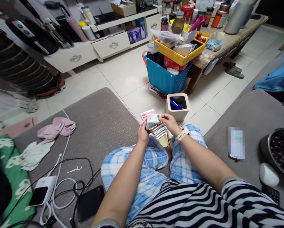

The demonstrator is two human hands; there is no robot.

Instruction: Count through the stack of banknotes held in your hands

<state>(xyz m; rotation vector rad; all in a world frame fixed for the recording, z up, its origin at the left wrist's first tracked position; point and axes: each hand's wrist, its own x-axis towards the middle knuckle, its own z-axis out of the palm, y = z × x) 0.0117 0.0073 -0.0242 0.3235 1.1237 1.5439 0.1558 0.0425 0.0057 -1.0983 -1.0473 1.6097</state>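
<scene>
Centrally, a green banknote (pixel 153 120) sits above the person's lap, just over an open wallet (pixel 165 141) whose stacked card slots fan out below it. Pink banknotes (pixel 146 114) show behind its upper left edge. The left hand (pixel 143 133) grips the green note's left side, thumb on top; whether its hidden fingers also hold the wallet, I cannot tell. The right hand (pixel 170 122) is narrowed to a pinch at the note's upper right corner, a cream watch (pixel 183 135) on its wrist.

Beneath are legs in blue-and-white plaid trousers (pixel 130 161), on a grey sofa (pixel 104 117). Just beyond the right hand, a beige bin (pixel 177 115) stands on the tiles with something blue inside; behind it, a blue basket (pixel 164 77) sits beside the cluttered coffee table (pixel 227 40). To the left lie a pink cloth (pixel 57 129), tangled cables (pixel 61 183) and a black case (pixel 91 202). To the right are a pixelated phone (pixel 236 143) and a metal pot (pixel 265 142) of dark, round fruit.
</scene>
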